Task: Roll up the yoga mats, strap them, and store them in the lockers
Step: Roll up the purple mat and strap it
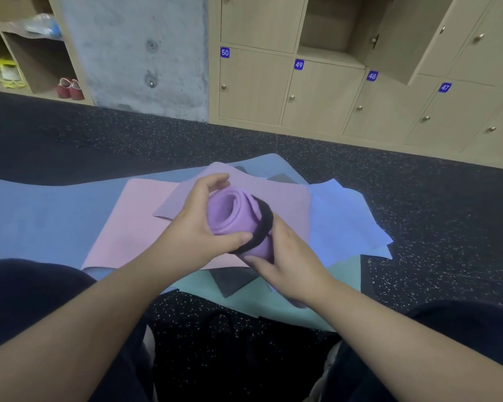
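Observation:
A rolled purple mat [230, 214] is held above the pile, its spiral end facing me. A black strap [262, 227] circles the roll near its right end. My left hand [199, 224] grips the roll's left end, fingers over the top and thumb underneath by the strap. My right hand [285, 265] holds the roll from below on the right, thumb against its underside. Flat mats lie beneath: a pink one [128, 227], a mauve one [282, 192], a periwinkle one [346, 221], a teal one [273, 303] and a wide blue one [35, 216].
Wooden lockers [317, 100] numbered 50 to 47 line the far wall; one upper locker [331, 27] stands open with its door [401, 47] swung right. A concrete pillar [143, 53] and shelves with red shoes [70, 88] are at left. Dark speckled floor [433, 198] surrounds the mats.

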Motion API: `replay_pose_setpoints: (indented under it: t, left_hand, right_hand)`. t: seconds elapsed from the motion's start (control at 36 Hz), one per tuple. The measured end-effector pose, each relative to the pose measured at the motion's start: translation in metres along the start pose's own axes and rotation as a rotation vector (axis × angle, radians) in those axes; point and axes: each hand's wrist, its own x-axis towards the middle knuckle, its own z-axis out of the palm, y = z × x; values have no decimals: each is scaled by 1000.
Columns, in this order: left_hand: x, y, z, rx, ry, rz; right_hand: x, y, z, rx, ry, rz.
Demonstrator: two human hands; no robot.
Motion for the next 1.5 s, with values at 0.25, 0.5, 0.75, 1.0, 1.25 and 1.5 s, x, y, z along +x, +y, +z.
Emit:
replay_pose_setpoints:
  t: [0.25,0.5,0.75,1.0,1.25,1.5]
  left_hand:
    - [3,-3,13,-166,162,-94]
    - [8,-4,4,-164,171,-79]
    - [9,-11,3,-176,146,-79]
    - [13,-5,-11,-258,280,-22]
    - [15,-1,-16,-283,296,-51]
    - [15,-18,9,-326,183,-116]
  right_hand:
    - [2,-8,-8,98,52,196]
    - [0,-5,-8,267,125,154]
    - [1,-5,-5,156,119,35]
    - [2,13,-2,9,-65,70]
    - [0,12,8,183,-109,258]
    - [1,-4,11,146,-6,264]
